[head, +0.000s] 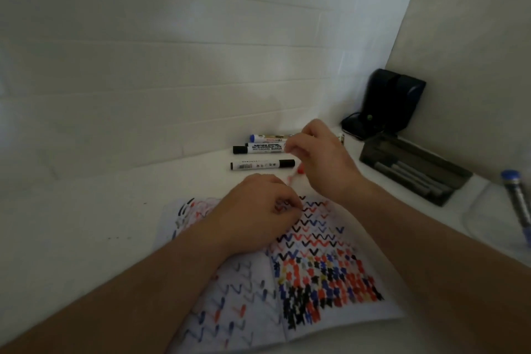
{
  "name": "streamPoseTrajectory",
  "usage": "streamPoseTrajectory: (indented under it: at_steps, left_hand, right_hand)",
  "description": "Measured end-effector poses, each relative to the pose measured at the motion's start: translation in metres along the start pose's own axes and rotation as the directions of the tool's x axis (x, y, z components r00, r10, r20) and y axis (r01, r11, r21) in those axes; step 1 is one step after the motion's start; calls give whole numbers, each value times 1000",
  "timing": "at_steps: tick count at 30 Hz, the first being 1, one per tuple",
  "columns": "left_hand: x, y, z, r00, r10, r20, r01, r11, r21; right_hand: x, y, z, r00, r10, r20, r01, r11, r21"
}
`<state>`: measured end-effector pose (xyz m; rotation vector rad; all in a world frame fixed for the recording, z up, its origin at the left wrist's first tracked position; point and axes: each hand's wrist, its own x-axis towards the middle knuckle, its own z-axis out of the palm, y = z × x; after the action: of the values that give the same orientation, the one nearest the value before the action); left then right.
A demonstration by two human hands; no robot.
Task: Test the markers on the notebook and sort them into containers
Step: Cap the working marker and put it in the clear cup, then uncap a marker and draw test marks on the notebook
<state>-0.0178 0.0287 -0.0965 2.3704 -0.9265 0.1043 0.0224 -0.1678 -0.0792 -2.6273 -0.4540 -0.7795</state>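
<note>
An open notebook (321, 276) covered in red, blue and black zigzag marks lies on the white table. My left hand (255, 213) rests on its upper page with fingers loosely curled. My right hand (321, 155) hovers beyond the notebook, its fingertips curled over the ends of a blue-capped marker (267, 138) and a black whiteboard marker (258, 149). Another black-capped marker (263, 165) lies just in front of those. A blurred red marker (296, 175) sits between my two hands, right under the right palm; I cannot tell whether a hand holds it.
A dark tray (448, 164) holding several grey markers stands at the right. A clear container (488, 218) with a blue marker (517, 198) upright in it is at the far right edge. A black device (393, 100) sits in the corner. White walls enclose the table.
</note>
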Motion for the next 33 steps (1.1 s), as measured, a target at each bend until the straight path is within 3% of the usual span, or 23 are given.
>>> streamPoseTrajectory:
  at_steps: [1,3,5,7,10,13,17,20,22,27,30,33]
  left_hand:
    - [0,0,0,999,-14,-39,13,1000,-23]
    - [1,0,-1,988,-95,-118,86,993,-86]
    - [1,1,-1,973,-190,-134,173,977,-128]
    - [3,4,-1,971,-231,-65,229,973,-34]
    - [9,8,4,977,-185,105,147,944,297]
    - [12,7,7,975,-164,149,88,903,421]
    - [14,7,5,981,-177,75,137,918,372]
    - [13,9,2,973,-207,-104,225,951,211]
    - [14,8,0,956,-261,-135,279,951,136]
    - [12,5,4,978,-206,14,186,907,377]
    - [14,7,4,976,-208,-68,217,889,404]
    - [15,8,-3,952,-252,-177,293,915,275]
  right_hand:
    - [-5,-1,-7,999,1,-40,1,999,38]
    - [-17,-3,-21,987,155,-35,-150,980,132]
    - [-30,-2,-30,939,329,99,-341,931,134]
    - [-46,-2,-30,886,396,241,-427,900,87]
    - [-62,-5,-27,885,379,271,-404,914,41]
    - [-63,-9,-24,907,323,271,-335,942,0]
    - [-61,-10,-23,910,344,229,-359,933,23]
    - [-63,-7,-25,914,360,186,-379,922,81]
    - [-63,-6,-27,906,383,180,-409,902,139]
    - [-60,-8,-25,894,354,276,-378,925,37]
    - [-60,-10,-25,898,341,279,-365,930,37]
    - [-63,-7,-28,901,359,244,-391,915,98]
